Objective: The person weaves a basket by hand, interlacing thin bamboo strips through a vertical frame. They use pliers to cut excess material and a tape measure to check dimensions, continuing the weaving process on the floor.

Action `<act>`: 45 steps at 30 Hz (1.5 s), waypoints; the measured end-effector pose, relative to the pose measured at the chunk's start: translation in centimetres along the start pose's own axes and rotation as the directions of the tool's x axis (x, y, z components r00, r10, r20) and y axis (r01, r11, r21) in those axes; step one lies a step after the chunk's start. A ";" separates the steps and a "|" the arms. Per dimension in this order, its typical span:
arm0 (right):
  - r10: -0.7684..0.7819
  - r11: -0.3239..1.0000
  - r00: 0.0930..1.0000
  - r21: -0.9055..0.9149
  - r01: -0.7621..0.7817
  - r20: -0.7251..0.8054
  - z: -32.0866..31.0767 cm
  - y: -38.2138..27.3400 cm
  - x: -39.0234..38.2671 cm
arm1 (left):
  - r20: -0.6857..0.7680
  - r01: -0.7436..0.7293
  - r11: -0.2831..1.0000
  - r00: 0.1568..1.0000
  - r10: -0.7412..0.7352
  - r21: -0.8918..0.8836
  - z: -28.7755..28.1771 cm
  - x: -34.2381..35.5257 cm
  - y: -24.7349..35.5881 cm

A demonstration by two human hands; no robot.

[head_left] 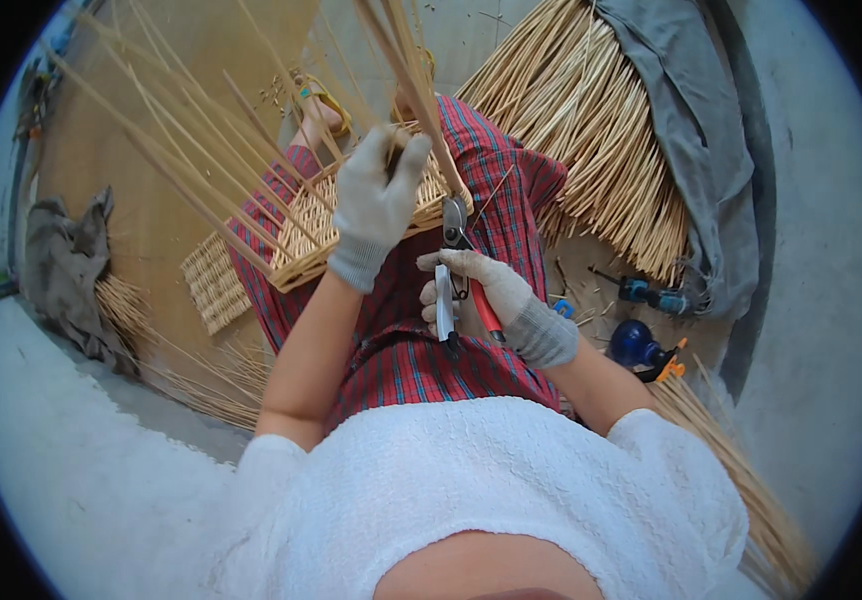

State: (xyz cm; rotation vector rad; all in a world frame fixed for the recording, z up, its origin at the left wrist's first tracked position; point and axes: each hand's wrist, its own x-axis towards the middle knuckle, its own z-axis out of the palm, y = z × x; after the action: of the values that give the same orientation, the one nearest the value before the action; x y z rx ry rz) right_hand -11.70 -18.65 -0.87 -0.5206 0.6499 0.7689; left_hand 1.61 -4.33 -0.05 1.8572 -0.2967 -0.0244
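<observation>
A partly woven wicker basket (299, 232) rests across my lap, with long pale stakes (191, 170) rising from its rim. My left hand (379, 195), in a white knitted glove, is over the basket with its fingers curled. What they hold, if anything, is hidden. In my gloved right hand (496, 300) is a pair of pruning shears (484, 308) with red on one handle. Their blades are at the near right corner of the basket, by the foot of a thick upright stake (421, 90). I cannot tell whether the blades touch it.
A large bundle of willow rods (591, 120), partly under a grey cloth (696, 130), lies at the far right. Nearer are a teal power drill (656, 296) and a dark blue round tool (636, 345). A woven panel (216, 285) and another grey cloth (66, 265) lie left.
</observation>
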 end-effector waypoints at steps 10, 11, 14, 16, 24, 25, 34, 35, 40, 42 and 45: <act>-0.038 0.941 0.995 -0.340 0.005 -0.091 -0.2 -0.9 -0.5 | -0.041 -0.147 0.989 0.988 0.147 0.011 -1.1 -2.4 0.4; -0.098 0.911 0.990 -0.410 0.050 -0.098 -0.3 -1.3 -1.4 | -0.082 -0.096 0.994 0.992 0.100 0.045 -1.6 -2.1 1.7; -0.680 0.495 0.734 -0.739 0.458 -0.001 -0.6 -1.2 -3.6 | -0.061 -0.007 1.000 0.998 0.007 0.006 -2.4 -2.1 2.4; -0.812 0.243 0.575 -0.838 0.488 0.100 -0.5 -1.8 -4.2 | 0.106 -0.013 0.999 0.994 0.009 0.039 -1.2 -3.3 3.6; -0.971 0.237 0.153 -0.798 0.553 -0.183 -10.7 -4.0 -0.7 | -0.024 0.222 0.901 0.968 -0.249 -0.372 2.8 -3.7 1.3; -0.951 0.308 0.114 -0.858 0.411 -0.287 -15.6 -4.0 0.8 | 0.026 0.246 0.873 0.965 -0.260 -0.421 3.1 -3.0 0.6; -0.571 0.742 0.214 -0.610 -0.278 -0.792 -34.2 5.6 4.7 | 0.228 0.503 0.673 0.859 -0.458 -0.543 2.0 1.2 -1.6; -0.609 0.751 0.144 -0.626 -0.210 -0.780 -35.7 6.5 5.3 | 0.202 0.504 0.689 0.857 -0.474 -0.521 1.2 1.1 0.0; -0.614 0.788 0.043 -0.615 -0.034 -0.788 -31.6 1.3 4.5 | 0.090 0.393 0.743 0.906 -0.414 -0.542 -4.5 -3.7 2.3; -0.658 0.700 0.219 -0.479 0.529 -0.720 -28.8 -1.3 4.1 | 0.104 0.385 0.751 0.913 -0.394 -0.537 -5.8 -7.1 4.4; -0.789 0.566 0.344 -0.385 0.729 -0.509 -17.7 -6.0 -0.2 | 0.201 0.425 0.740 0.904 -0.378 -0.522 -7.4 -12.2 3.7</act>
State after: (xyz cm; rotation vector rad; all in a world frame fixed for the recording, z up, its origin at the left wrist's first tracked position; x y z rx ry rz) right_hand -13.20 -33.74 -11.75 -1.1052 0.8875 -0.3550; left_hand -9.69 4.26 4.02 1.2993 0.0696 -0.4472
